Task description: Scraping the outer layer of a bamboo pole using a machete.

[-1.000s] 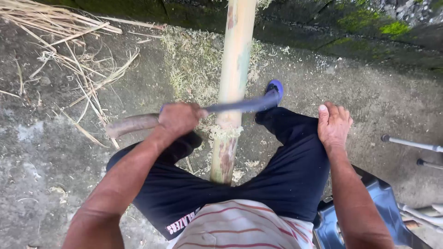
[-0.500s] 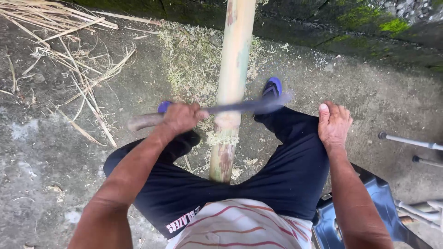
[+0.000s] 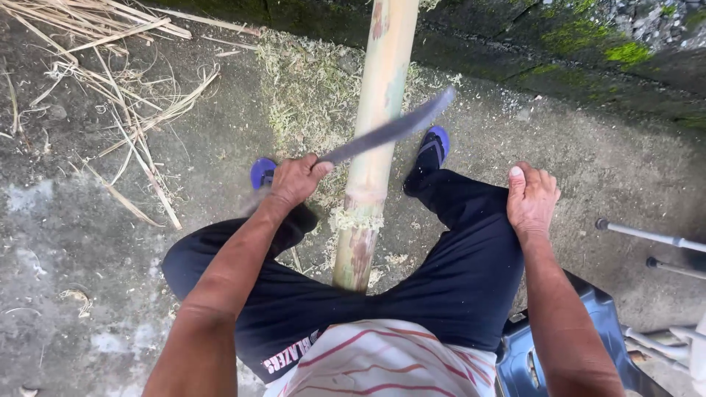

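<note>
The left hand [image 3: 296, 181] is closed in a tight fist, knuckles up, out ahead of the left knee. Its forearm runs straight from near left toward the middle, bare and extended. The right hand [image 3: 532, 201] lies flat, palm down, fingers together and pointing far, thumb out to the left, resting on the right thigh, arm nearly straight.
</note>
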